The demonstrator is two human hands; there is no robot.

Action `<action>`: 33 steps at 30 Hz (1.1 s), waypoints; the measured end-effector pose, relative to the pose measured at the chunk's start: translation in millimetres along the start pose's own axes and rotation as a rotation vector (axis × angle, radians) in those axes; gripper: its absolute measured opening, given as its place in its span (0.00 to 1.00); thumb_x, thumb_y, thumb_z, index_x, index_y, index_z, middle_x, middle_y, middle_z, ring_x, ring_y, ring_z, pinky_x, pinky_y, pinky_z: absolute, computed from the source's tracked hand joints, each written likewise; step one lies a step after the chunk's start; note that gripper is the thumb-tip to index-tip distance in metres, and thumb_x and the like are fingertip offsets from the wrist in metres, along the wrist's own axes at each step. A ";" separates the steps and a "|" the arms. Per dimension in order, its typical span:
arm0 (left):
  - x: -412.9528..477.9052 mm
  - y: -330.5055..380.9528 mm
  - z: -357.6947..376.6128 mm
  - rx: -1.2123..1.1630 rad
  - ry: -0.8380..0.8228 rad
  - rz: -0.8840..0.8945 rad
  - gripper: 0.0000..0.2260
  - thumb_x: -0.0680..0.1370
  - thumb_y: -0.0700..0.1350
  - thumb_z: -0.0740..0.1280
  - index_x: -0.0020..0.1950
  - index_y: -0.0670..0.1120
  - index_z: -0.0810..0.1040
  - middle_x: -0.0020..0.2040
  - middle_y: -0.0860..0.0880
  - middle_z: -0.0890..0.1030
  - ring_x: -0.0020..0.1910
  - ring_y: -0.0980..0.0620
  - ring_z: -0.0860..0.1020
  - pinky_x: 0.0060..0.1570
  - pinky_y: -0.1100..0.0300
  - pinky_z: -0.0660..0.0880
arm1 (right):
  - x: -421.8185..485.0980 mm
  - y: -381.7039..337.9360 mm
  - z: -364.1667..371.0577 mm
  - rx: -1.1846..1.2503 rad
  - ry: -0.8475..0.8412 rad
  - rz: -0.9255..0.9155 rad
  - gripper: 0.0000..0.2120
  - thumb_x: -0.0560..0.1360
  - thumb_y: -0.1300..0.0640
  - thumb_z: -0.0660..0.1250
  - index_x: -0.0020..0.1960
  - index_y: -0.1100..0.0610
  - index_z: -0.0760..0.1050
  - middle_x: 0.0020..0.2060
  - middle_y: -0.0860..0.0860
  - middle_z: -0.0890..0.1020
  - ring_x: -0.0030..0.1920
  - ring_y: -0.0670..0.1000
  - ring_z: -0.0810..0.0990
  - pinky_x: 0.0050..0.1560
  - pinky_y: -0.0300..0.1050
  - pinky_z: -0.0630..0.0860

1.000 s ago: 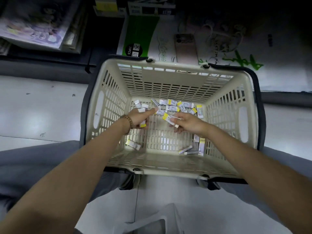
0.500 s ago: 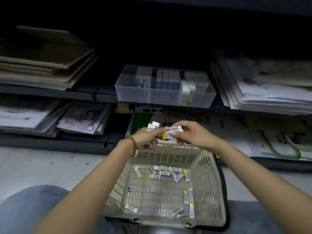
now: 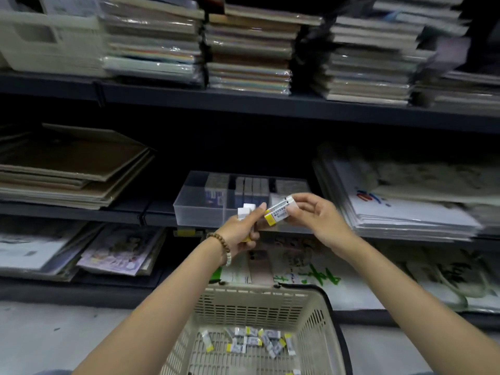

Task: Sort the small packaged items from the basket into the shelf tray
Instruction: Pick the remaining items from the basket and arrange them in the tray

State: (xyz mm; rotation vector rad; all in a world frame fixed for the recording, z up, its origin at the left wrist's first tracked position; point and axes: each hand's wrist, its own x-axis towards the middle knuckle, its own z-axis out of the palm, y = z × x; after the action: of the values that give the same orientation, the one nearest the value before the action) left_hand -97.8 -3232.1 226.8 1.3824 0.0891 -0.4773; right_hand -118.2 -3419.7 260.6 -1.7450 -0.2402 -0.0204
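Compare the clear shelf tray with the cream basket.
The tray is clear with solid walls; the basket is cream and slotted. The tray sits on a shelf; the basket sits lower. Boxes in the tray stand upright in rows; packets in the basket lie scattered. Both are open-topped and hold small packaged items.

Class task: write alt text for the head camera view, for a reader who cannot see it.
The right hand pinches a white-and-yellow packet while the left hand grips a small bunch, both in front of a clear tray on a dark shelf. Below, a cream basket holds loose packets.
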 end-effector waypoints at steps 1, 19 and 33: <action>4.0 1.8 0.0 0.005 0.020 0.012 0.17 0.73 0.59 0.68 0.51 0.47 0.80 0.41 0.53 0.85 0.22 0.60 0.67 0.21 0.68 0.66 | 5.5 -1.6 -7.4 -0.024 0.040 -0.007 0.11 0.76 0.64 0.66 0.57 0.65 0.74 0.49 0.59 0.82 0.42 0.47 0.82 0.45 0.36 0.80; 31.9 16.5 -4.2 -0.034 0.128 0.018 0.13 0.76 0.53 0.66 0.51 0.44 0.79 0.38 0.53 0.84 0.22 0.60 0.68 0.21 0.68 0.65 | 80.5 13.8 -47.8 -0.551 -0.160 0.059 0.16 0.77 0.60 0.66 0.64 0.62 0.73 0.54 0.57 0.80 0.52 0.51 0.80 0.50 0.40 0.78; 27.9 12.2 -5.2 -0.045 0.093 0.035 0.13 0.76 0.54 0.66 0.52 0.46 0.78 0.37 0.54 0.84 0.24 0.60 0.69 0.23 0.68 0.67 | 81.3 18.2 -38.4 -0.687 -0.213 0.347 0.15 0.73 0.51 0.70 0.54 0.61 0.80 0.50 0.55 0.83 0.51 0.52 0.81 0.58 0.47 0.77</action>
State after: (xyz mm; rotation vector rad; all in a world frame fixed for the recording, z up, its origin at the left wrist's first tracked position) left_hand -67.0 -3233.4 227.7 1.3599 0.1498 -0.3797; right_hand -31.0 -3448.0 262.2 -2.4571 -0.0811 0.3761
